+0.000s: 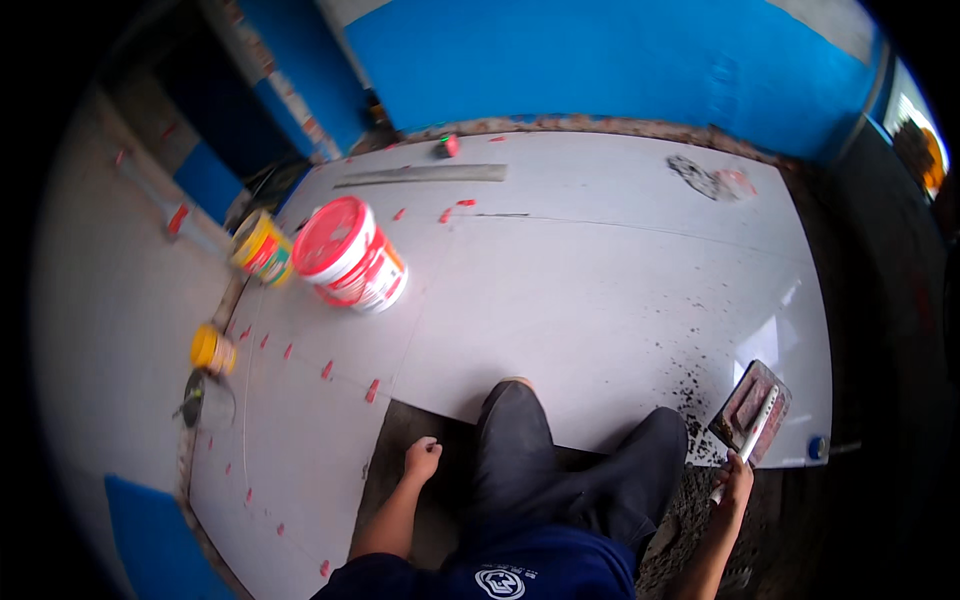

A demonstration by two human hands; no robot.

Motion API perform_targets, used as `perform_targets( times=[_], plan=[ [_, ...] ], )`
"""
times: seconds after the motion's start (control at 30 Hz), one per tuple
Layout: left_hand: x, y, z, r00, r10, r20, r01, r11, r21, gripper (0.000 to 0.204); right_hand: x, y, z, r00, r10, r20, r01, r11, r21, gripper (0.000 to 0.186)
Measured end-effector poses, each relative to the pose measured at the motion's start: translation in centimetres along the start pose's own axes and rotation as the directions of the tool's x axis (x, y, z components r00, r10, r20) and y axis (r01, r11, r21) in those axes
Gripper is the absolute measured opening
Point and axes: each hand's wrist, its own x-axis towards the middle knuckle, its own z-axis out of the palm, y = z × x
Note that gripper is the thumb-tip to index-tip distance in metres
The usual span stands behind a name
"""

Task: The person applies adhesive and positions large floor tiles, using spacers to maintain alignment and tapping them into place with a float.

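My right hand (pixel 737 482) is closed round the white handle of a flat rectangular trowel (pixel 772 430). Its reddish, mortar-smeared plate lies over the pale floor tiles (pixel 560 310) near their right edge. Dark mortar crumbs (pixel 690 385) are scattered on the tile just left of it. My left hand (pixel 423 458) hovers with curled fingers above a dark untiled strip (pixel 400 440), to the left of my knees. Nothing sticks out of that hand. My legs are bent at the edge of the tiles.
A white bucket with red lid (pixel 335 240) stands on the tiles at left, near a yellow bucket (pixel 262 245). Red levelling wedges (pixel 327 370) follow the joints. A grey straightedge (pixel 420 176) lies toward the blue wall (pixel 600 70). Rough mortar (pixel 690 515) lies at lower right.
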Motion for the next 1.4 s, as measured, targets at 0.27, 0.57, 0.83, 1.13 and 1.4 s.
perform_targets(
  times=[0.27,0.57,0.83,1.13,1.4],
  plan=[
    [-8.9,-2.8,-2.2,0.994,-0.106,-0.030,0.100,0.983,-0.152,0.036,2.1,-2.4,20.7,0.893,0.032,0.449,0.167,0.903,-0.395,0.024],
    [-20.0,-11.0,-0.6,0.925,-0.380,-0.006,0.371,0.906,-0.205,0.037,3.1,12.0,31.7,0.768,0.251,0.590,0.252,0.728,-0.638,0.018],
    [-17.5,-7.8,0.0,0.945,-0.324,-0.047,0.298,0.911,-0.286,0.031,-1.2,13.3,24.0,0.724,0.408,0.556,0.261,0.584,-0.769,0.034],
    [1.9,-3.4,4.3,0.875,0.278,-0.397,-0.314,0.949,-0.028,0.036,1.5,2.8,8.2,0.966,-0.177,0.191,0.260,0.669,-0.696,0.022],
    [11.7,3.8,11.3,0.940,0.295,-0.170,-0.269,0.950,0.159,0.082,5.5,2.5,-3.8,0.956,-0.285,0.069,0.198,0.456,-0.868,0.024]
  ],
)
